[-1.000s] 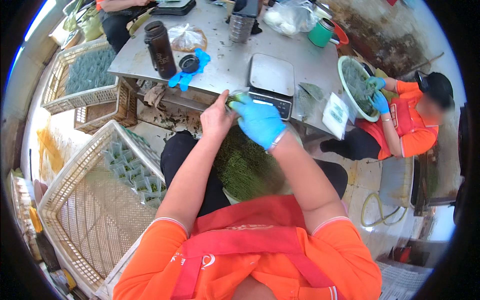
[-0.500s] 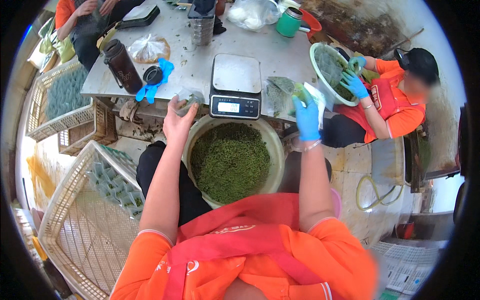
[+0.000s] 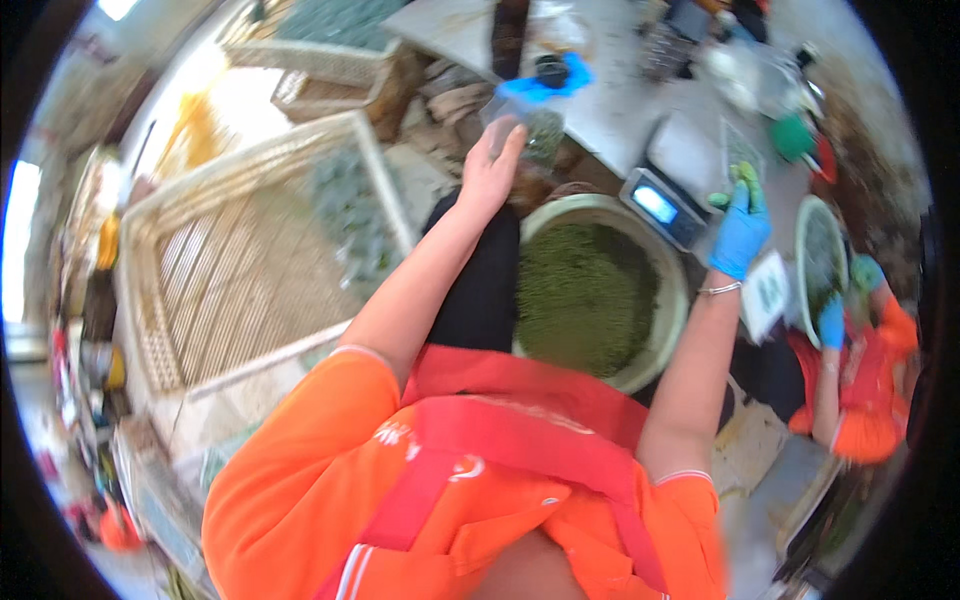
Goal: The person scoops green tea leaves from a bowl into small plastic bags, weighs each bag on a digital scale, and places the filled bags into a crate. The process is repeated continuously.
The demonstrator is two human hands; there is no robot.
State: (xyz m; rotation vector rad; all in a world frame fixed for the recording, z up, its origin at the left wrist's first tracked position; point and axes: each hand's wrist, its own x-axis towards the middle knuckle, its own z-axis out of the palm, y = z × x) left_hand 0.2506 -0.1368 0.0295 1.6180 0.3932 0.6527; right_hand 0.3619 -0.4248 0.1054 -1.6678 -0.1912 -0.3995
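In my bare left hand (image 3: 490,165), the thumb and fingers are closed on a clear plastic bag (image 3: 545,135) with green bits in it. This hand is above the gap between the crate and the table. My right hand (image 3: 742,235) wears a blue glove with green fingertips. Its thumb stands apart from the fingers, which reach the near end of a clear packet (image 3: 738,145) lying beside the digital scale (image 3: 655,203). Blur hides whether they touch. A large pale tub (image 3: 672,325) of small green pieces (image 3: 585,295) sits between my arms, below the scale.
A big slatted plastic crate (image 3: 150,300) with filled bags (image 3: 355,215) stands at left. Blue gloves and a black cup (image 3: 551,70) lie on the metal table (image 3: 610,110). At right, a co-worker (image 3: 865,385) in orange works at an oval basin (image 3: 808,250).
The view has swung left, so the table and tub now appear farther right and tilted. My left hand with the bag has moved away from the scale toward the crate.
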